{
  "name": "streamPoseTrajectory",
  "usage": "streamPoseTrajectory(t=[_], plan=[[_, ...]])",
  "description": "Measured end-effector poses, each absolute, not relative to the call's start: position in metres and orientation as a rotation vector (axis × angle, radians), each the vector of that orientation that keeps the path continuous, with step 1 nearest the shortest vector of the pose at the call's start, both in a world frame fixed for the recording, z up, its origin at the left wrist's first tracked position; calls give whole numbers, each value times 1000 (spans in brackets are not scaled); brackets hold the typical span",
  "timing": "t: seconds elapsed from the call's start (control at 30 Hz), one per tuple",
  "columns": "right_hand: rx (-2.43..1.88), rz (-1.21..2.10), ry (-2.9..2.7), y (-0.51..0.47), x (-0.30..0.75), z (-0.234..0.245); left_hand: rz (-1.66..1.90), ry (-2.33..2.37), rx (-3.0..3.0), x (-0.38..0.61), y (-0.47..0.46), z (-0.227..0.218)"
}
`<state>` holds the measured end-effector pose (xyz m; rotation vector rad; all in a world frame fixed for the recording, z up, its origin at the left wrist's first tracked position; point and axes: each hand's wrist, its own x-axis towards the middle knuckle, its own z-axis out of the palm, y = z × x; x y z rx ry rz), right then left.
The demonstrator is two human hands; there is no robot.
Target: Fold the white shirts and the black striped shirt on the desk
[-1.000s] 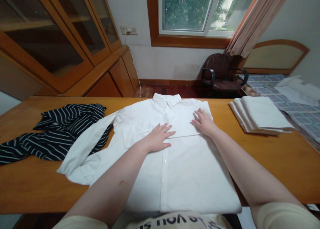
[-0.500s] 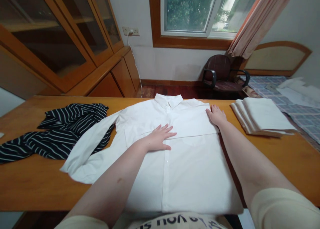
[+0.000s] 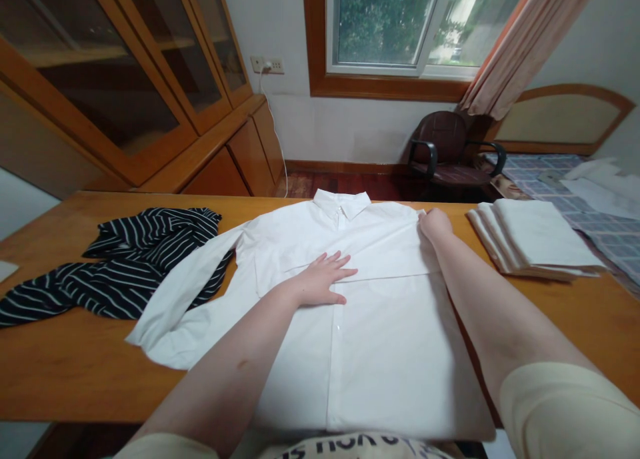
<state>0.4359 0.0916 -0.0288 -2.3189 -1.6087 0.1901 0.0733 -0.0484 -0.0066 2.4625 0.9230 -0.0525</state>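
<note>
A white button-up shirt lies face up on the wooden table, its right sleeve folded across the chest and its left sleeve stretched out toward the left. My left hand rests flat on the middle of the shirt, fingers spread and open. At the shirt's right shoulder edge, my right hand has its fingers curled onto the fabric, pinching the folded corner.
A crumpled black-and-white striped garment lies on the left of the table, partly under the white sleeve. A stack of folded white cloths sits at the right. Beyond the table stand a brown chair, wooden cabinets and a bed.
My right hand slid from the shirt's chest out to the right shoulder edge and curled its fingers there. My left hand stayed flat in the middle.
</note>
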Motion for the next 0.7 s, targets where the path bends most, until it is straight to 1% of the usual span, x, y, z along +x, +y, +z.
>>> streamPoseTrajectory(t=[0.07,0.13,0.2,0.27,0.37,0.47,0.53,0.7], plan=[[-2384,139,-1520,83,427,-31,-47,916,2454,73,-49,-4],[-2399,8,-1474,75,418,-28,-36,920,2426,72,-49,0],[-2308,-173,-1563,71,410,-21,7,934,2399,71,-49,2],[-2136,-284,-1782,72,401,-12,80,957,2396,70,-49,2],[-1909,-189,-2152,82,383,-8,165,994,2420,71,-48,-3],[-1863,46,-2379,88,362,-16,194,1012,2438,72,-47,-7],[-1866,155,-2434,86,352,-24,203,1022,2450,74,-47,-9],[-1844,98,-2363,72,347,-34,199,1030,2463,73,-52,-9]])
